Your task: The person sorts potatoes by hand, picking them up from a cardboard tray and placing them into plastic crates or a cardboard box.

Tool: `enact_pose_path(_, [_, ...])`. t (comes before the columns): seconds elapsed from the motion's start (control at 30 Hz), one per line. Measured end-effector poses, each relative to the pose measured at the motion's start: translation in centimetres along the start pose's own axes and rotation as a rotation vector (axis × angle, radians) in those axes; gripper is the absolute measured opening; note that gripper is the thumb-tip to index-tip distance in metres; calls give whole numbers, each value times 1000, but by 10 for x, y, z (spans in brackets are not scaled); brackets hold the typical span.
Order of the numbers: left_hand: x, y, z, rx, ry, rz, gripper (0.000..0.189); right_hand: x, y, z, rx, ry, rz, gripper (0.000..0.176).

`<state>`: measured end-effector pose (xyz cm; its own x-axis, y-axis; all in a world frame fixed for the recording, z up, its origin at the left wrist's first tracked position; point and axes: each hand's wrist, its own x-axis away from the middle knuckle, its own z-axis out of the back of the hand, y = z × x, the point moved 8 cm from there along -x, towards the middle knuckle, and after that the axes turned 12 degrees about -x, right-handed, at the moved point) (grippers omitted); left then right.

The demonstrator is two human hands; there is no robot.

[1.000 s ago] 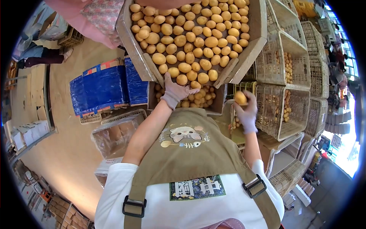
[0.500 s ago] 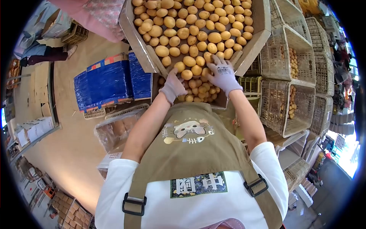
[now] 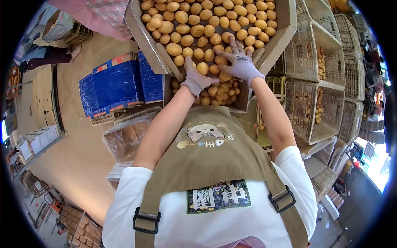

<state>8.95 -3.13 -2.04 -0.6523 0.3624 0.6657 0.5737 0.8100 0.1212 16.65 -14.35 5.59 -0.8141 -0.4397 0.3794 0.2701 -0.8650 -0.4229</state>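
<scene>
Right hand point(image 3: 242, 63) fingers splayed flat on potatoes point(image 3: 182, 17), left hand point(image 3: 195, 79) beside, grip unclear

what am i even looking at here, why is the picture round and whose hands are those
There is no machine here. A person wears one camera on the head, pointed forward and down, and its wide lens bends the picture into a circle. The apron at the bottom is the wearer's own. Both gloved hands reach into a cardboard tray heaped with round yellow produce, possibly potatoes. The left hand rests curled at the tray's near edge; whether it grips a piece is unclear. The right hand lies spread, palm down, on the pile. A smaller box below holds more. Baskets stand to the right and blue-wrapped boxes to the left.
</scene>
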Motion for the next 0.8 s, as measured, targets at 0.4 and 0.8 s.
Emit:
enact_pose_path(0.4, [5,-10,28,57,-1,-6,70,14,-15,-17,25,-5,86,56])
enact_pose_path(0.8, [11,36,40,-1884,422,-435,77,16,-20,-10,105,12,-40,63])
